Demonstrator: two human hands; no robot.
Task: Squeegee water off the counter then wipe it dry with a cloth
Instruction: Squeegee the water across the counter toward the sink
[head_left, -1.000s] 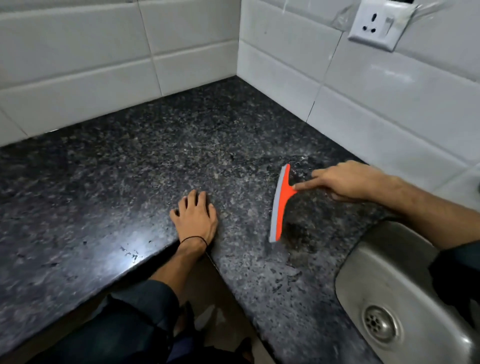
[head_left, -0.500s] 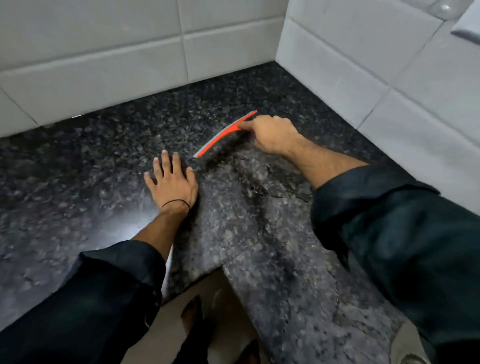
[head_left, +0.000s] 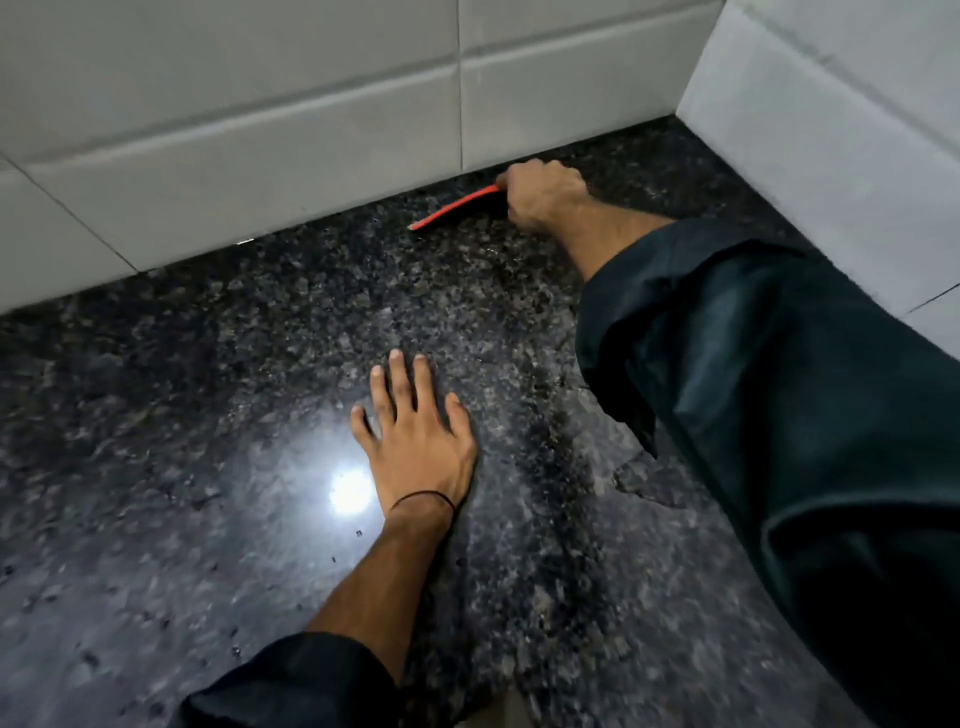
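Observation:
An orange squeegee (head_left: 453, 209) lies low on the dark speckled granite counter (head_left: 208, 405), close to the foot of the back tiled wall. My right hand (head_left: 543, 195) grips its handle end, arm stretched far across the counter toward the corner. Only the orange edge of the blade shows; the handle is hidden inside my fist. My left hand (head_left: 415, 431) rests flat on the counter nearer me, fingers straight and spread, a thin black band at the wrist. A darker wet streak (head_left: 550, 467) runs between my two arms. No cloth is in view.
White tiled walls (head_left: 260, 130) meet at the corner on the far right (head_left: 685, 104). A bright lamp reflection (head_left: 350, 491) shines on the counter by my left wrist. My dark sleeve (head_left: 779, 415) covers the right side of the counter.
My right hand has carried the squeegee from near the sink across the counter to the back wall. My view has leaned forward over the counter; the sink and socket have left the frame. My left hand stays flat.

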